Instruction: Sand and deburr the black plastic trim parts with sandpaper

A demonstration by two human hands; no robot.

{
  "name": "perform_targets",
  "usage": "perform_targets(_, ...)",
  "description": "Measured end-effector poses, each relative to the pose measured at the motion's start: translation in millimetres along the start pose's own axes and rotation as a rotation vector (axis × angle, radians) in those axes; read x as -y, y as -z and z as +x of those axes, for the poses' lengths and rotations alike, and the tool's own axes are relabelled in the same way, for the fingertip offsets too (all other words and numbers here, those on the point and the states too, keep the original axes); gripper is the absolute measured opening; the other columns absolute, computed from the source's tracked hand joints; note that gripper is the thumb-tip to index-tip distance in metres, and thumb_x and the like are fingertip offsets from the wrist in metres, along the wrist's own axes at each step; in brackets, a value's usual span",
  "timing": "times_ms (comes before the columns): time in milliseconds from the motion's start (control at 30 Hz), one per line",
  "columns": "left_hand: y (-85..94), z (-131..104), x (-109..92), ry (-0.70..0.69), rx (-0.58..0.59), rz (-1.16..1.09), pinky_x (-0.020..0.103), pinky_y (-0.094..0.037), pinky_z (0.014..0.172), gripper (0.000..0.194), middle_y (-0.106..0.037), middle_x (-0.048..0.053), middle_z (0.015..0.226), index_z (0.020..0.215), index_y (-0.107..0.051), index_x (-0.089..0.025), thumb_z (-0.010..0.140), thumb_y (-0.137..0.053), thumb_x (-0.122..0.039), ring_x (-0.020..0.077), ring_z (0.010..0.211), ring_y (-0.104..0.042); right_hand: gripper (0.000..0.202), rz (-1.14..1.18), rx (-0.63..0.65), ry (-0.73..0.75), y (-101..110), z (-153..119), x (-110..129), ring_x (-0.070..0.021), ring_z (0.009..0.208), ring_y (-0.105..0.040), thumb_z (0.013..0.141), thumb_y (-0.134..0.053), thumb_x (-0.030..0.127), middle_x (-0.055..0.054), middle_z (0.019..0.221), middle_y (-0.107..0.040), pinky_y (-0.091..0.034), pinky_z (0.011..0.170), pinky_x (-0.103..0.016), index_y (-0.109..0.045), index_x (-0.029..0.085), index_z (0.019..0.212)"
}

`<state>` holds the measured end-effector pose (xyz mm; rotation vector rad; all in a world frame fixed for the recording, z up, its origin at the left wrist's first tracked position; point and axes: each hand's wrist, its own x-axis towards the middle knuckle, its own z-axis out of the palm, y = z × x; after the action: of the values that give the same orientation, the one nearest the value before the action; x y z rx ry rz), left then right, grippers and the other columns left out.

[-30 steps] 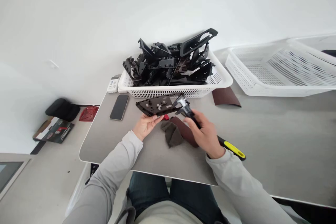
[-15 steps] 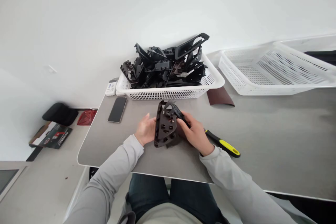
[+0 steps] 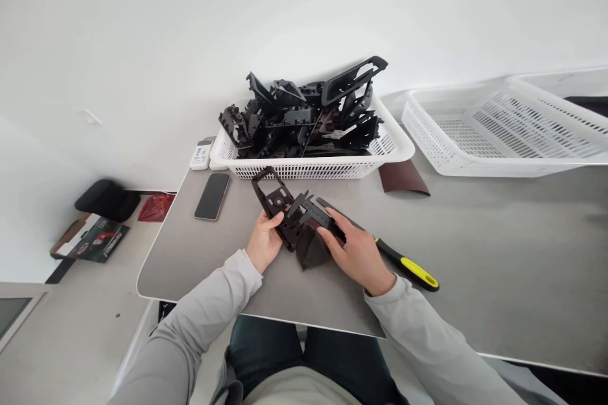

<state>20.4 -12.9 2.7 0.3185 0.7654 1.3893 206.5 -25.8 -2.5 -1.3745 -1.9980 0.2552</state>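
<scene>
Dark part [image 3: 274,200] has swung from upright to a slant

Upper middle, a white basket [image 3: 332,170] is heaped with black pieces [image 3: 299,116]. Near frame centre, the left hand [image 3: 264,245] holds the part, thumb on its face; the right hand [image 3: 355,252] grips a caliper [image 3: 314,212], jaws by the part's right edge (touching or not, I can't tell).

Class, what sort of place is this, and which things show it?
Probably a workshop: a white basket heaped with black parts, a caliper in the right hand, and a yellow-and-black handle on the table.
</scene>
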Motion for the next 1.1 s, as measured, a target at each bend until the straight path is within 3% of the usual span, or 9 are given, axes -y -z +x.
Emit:
perform_targets(267, -0.1, 2, -1, -0.042, -0.070, -0.038, 0.037, -0.045, 0.093, 0.027, -0.072, 0.001, 0.087, 0.087, -0.066, -0.018, 0.062, -0.073, -0.011, 0.0180, 0.085, -0.067, 0.052, -0.095, 0.042, -0.009, -10, 0, -5, -0.0289, 0.080, -0.071, 0.094, -0.036, 0.048, -0.015, 0.098, -0.073, -0.056, 0.064, -0.039, -0.055, 0.011, 0.125)
perform_targets(567, -4.0, -2, -1, -0.035, -0.046, -0.014, 0.039, -0.045, 0.097, 0.024, -0.071, 0.004, 0.088, 0.088, -0.065, -0.018, 0.065, -0.071, -0.012, 0.0224, 0.098, -0.066, 0.053, -0.089, 0.053, -0.068, -11, -1, -2, -0.0288, 0.084, -0.071, 0.094, -0.035, 0.050, -0.015, 0.106, -0.071, -0.056, 0.067, -0.039, -0.053, 0.012, 0.126)
perform_targets(1100, -5.3, -4, -1, -0.018, -0.030, -0.030, 0.039, -0.046, 0.096, 0.033, -0.072, 0.003, 0.089, 0.095, -0.066, -0.019, 0.064, -0.073, -0.011, 0.0219, 0.094, -0.067, 0.047, -0.146, 0.117, -0.141, -5, -1, 4, -0.0277, 0.062, -0.069, 0.093, -0.038, 0.049, -0.012, 0.082, -0.074, -0.050, 0.054, -0.035, -0.059, 0.014, 0.117)
